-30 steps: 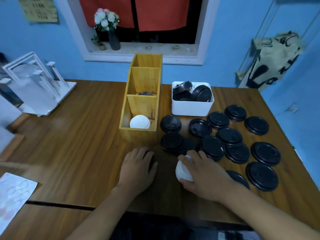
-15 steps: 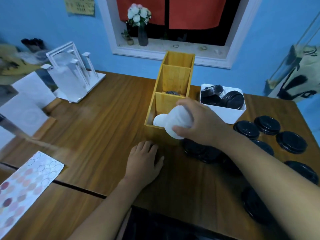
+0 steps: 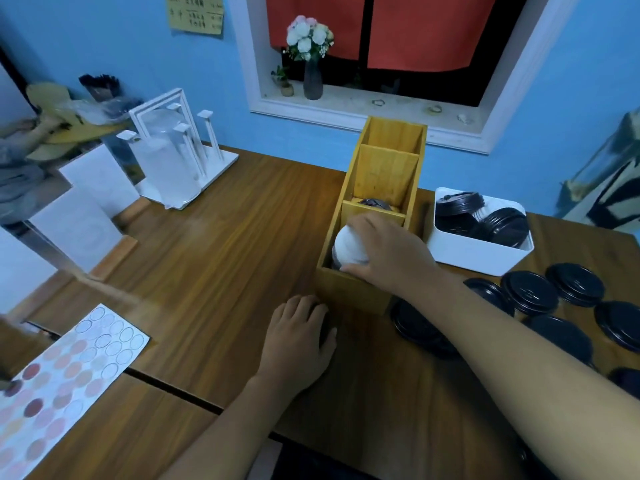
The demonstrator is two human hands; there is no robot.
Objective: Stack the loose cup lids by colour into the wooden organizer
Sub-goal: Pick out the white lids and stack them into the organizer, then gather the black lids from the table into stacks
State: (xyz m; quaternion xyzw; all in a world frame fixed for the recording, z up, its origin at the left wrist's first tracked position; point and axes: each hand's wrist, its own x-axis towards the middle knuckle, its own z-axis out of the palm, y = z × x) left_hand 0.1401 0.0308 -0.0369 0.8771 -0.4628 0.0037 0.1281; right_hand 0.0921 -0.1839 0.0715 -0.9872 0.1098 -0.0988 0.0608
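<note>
The wooden organizer [image 3: 349,287] stands upright on the table with three compartments in a row. My right hand [image 3: 388,251] reaches into the nearest compartment, closed around a white lid [image 3: 348,247] held just at the compartment's opening. A black lid [image 3: 374,203] lies in the middle compartment. Several loose black lids [image 3: 530,292] lie on the table to the right of the organizer. My left hand [image 3: 298,341] rests flat on the table in front of the organizer, over something dark that I cannot identify.
A white bin [image 3: 481,254] with more black lids sits right of the organizer. A white rack [image 3: 176,157] stands at the back left. A sticker sheet [image 3: 65,379] lies at the near left. A seam [image 3: 173,393] crosses the table near me.
My right hand lifted the white lid from the table near the black lids and carried it up and left into the organizer's nearest compartment. My left hand stayed flat on the table.
</note>
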